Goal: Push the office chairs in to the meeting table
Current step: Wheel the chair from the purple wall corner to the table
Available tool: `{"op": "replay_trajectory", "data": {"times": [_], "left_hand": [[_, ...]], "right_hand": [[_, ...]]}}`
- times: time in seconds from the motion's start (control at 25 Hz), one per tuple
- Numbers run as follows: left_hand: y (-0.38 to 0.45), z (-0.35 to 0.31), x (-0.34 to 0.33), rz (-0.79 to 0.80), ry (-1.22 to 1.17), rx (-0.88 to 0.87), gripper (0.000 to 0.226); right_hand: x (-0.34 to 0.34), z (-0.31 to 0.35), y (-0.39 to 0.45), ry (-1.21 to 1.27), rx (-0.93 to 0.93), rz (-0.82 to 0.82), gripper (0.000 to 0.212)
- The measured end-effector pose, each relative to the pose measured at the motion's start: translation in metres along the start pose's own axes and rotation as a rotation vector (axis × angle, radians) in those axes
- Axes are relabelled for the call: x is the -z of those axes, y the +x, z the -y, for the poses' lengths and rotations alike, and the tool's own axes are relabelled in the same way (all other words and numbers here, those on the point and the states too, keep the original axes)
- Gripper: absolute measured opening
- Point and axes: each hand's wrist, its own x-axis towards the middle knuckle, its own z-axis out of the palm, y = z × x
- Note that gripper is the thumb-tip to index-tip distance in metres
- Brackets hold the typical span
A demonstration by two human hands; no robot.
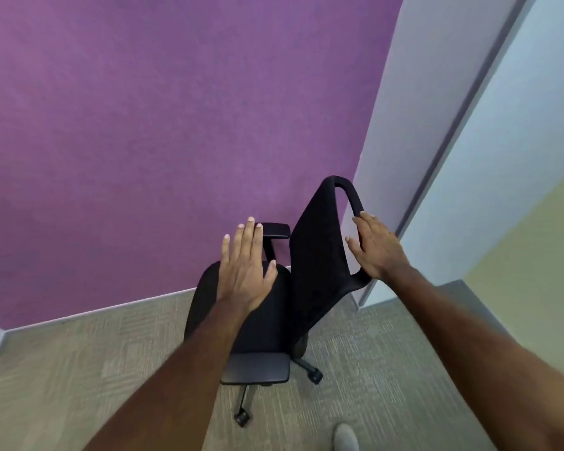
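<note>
A black office chair [319, 255] on castors stands close to a purple wall, its seat facing left and its backrest rising at the right. My right hand [373, 247] lies on the top rim of the backrest, fingers spread along it rather than wrapped around. Above the seat, my left hand [246, 265] hovers flat with fingers extended, holding nothing. One armrest [275, 230] shows beyond my left hand and another [256, 369] near me. No meeting table is in view.
The purple wall [160, 125] stands right behind the chair. A pale door or panel with a grey frame [469, 125] rises at the right. Grey-beige carpet [62, 369] spreads to the left and toward me. A shoe tip [345, 436] shows at the bottom.
</note>
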Motion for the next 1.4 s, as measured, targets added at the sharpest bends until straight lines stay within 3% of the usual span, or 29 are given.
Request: {"op": "replay_trajectory", "data": {"times": [0.28,0.6,0.84,1.16,1.4], "left_hand": [[0.043,-0.091,-0.066,0.197,-0.175,0.027,0.079],[0.095,-0.196,-0.103,0.351,-0.424,0.271,0.095],[0.096,-0.204,-0.114,0.404,-0.534,0.447,0.112],[0.081,-0.195,-0.1,0.422,-0.585,0.445,0.107],[0.036,-0.168,-0.08,0.501,-0.535,0.346,0.107]], "right_hand": [[-0.016,-0.052,0.085,0.054,0.093,0.131,0.061],[-0.02,-0.094,0.187,0.04,0.276,0.23,0.063],[-0.028,-0.096,0.23,0.02,0.391,0.285,0.064],[-0.036,-0.09,0.24,-0.113,0.491,0.354,0.053],[-0.045,-0.095,0.201,-0.087,0.565,0.309,0.047]]}}
